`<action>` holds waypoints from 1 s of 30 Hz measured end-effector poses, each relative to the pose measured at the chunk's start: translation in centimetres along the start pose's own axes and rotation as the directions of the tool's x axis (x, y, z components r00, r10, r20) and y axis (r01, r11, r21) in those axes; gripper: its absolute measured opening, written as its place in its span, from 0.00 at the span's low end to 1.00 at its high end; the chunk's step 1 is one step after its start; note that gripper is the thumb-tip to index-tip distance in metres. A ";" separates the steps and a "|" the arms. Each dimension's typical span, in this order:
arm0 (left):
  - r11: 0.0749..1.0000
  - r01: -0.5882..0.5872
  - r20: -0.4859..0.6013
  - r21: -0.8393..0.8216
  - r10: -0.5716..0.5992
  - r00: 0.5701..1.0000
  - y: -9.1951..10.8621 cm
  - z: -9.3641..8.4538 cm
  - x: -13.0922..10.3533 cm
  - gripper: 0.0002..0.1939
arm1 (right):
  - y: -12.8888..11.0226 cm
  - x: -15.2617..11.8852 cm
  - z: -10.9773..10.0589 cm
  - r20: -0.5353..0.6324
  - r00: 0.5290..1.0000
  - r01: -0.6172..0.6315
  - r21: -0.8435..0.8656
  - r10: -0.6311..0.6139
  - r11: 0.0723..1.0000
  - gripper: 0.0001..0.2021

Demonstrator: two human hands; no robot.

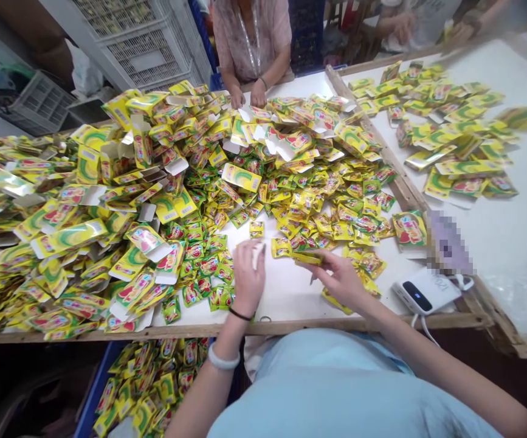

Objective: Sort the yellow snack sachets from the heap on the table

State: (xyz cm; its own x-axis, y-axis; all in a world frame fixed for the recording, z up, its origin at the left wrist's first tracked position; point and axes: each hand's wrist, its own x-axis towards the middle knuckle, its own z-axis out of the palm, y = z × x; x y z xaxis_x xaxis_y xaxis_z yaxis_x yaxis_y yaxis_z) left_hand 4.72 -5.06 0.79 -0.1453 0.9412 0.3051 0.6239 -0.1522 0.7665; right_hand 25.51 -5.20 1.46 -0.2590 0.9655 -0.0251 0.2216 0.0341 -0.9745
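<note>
My right hand (343, 280) pinches a small yellow box (307, 258), seen nearly edge-on. My left hand (248, 271) is curled and a little blurred; a pale bit shows at its fingers, too unclear to name. Between the hands and just beyond them lie a yellow sachet (281, 247) and another sachet (256, 229) on the white tabletop (285, 298). Green sachets (209, 264) spread left of my left hand. Yellow sachets (306, 201) are heaped ahead of my right hand.
Piled yellow boxes (69, 237) cover the left and far table. A wooden strip (400, 176) divides it from a second table with more boxes (454, 134). A white power bank (427, 291) lies right. Opposite, a person's hands (249, 95) touch the pile. A blue crate (103, 389) stands below.
</note>
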 end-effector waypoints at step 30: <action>0.931 -0.365 0.369 -0.024 0.347 0.862 2.4 -0.3 -0.9 0.50 | -0.7 -0.8 -0.7 0.182 0.978 -0.180 0.476 0.103 0.861 0.18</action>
State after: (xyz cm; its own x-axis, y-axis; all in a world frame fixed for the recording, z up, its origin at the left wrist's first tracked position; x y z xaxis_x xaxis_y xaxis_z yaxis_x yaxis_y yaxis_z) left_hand 6.11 -6.39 2.57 0.3745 0.8699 0.3209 0.6156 -0.4921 0.6155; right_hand 26.19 -5.78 2.35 -0.4017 0.9006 -0.1660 -0.2098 -0.2669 -0.9406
